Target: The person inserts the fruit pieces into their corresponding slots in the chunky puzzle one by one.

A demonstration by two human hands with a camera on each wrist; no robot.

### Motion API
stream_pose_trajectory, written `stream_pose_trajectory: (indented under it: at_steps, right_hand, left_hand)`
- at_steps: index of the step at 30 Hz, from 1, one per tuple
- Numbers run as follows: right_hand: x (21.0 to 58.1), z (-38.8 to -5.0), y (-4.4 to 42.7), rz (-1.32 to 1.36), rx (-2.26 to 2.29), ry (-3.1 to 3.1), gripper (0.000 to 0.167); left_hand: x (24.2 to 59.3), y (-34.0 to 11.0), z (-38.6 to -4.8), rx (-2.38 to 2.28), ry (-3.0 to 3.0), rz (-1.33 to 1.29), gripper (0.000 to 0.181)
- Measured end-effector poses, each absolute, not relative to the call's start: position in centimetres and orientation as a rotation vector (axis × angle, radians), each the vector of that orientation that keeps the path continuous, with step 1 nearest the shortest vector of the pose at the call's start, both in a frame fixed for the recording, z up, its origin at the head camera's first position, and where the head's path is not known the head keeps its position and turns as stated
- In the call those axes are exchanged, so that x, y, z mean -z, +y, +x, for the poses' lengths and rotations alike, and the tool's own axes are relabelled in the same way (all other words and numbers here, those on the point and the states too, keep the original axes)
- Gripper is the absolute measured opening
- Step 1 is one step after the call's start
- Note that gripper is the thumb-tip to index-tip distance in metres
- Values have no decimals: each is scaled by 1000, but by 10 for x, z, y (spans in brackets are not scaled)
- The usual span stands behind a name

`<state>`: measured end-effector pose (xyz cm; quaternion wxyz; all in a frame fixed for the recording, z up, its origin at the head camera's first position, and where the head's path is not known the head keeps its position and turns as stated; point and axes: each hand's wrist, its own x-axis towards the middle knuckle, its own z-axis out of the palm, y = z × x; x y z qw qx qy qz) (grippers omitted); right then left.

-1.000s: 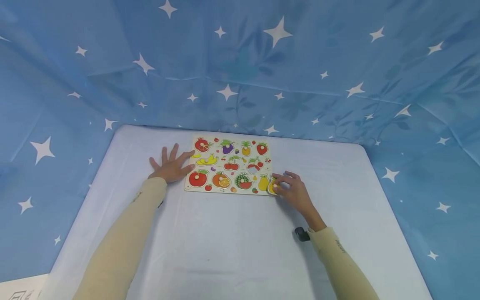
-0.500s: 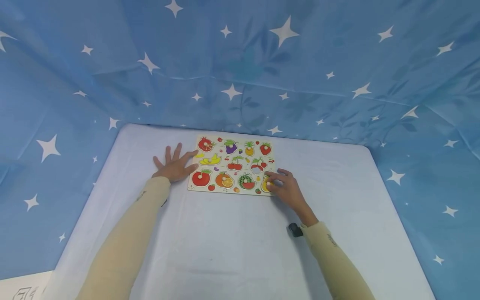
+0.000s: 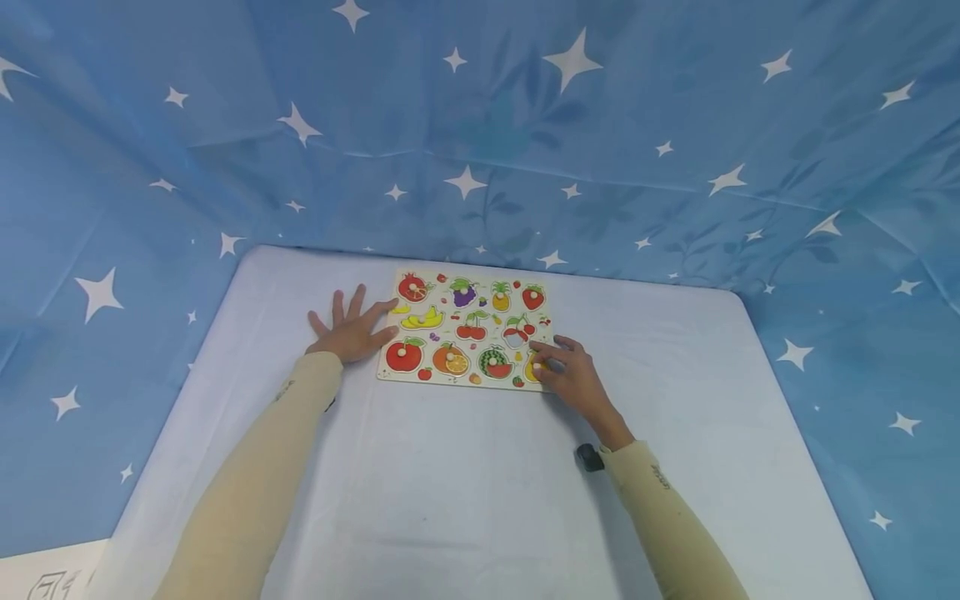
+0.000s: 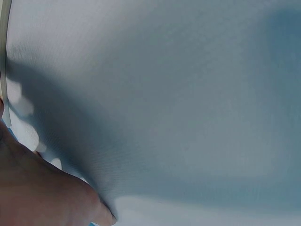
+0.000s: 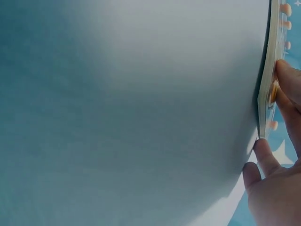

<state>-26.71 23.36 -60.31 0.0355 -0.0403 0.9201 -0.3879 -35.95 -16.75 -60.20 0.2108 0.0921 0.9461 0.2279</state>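
A wooden fruit peg puzzle board (image 3: 459, 384) lies near the table's far side, carrying several knobbed pieces. At its lower right corner, my right hand (image 3: 579, 383) pinches the yellow pear piece (image 3: 530, 369), partly covered by the fingers. The right wrist view catches the board edge-on (image 5: 265, 80), with thumb and fingers over the yellow piece (image 5: 273, 94). On the left, my left hand (image 3: 350, 336) lies spread on the table, thumb and index finger touching the board's left edge. Only part of that hand (image 4: 47, 193) appears in the left wrist view.
A white cloth covers the table (image 3: 450, 492). Blue star-patterned fabric (image 3: 480, 125) hangs behind and along both sides. A white sheet with a printed mark (image 3: 48, 575) sits at the lower left. A small black device (image 3: 589, 457) is at my right wrist.
My right hand has moved the pear piece left, from overlapping the board's right edge to over the lower right pear place. The left hand keeps its place; the view shifts slightly.
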Motion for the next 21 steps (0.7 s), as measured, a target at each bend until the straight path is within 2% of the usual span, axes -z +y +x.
stream_pose_trajectory:
  at_steps: [21]
  right_hand:
    - [605,-266,228,-84,1104,2847,11]
  left_hand:
    - [596,-167,-359,-623,2622,270,75]
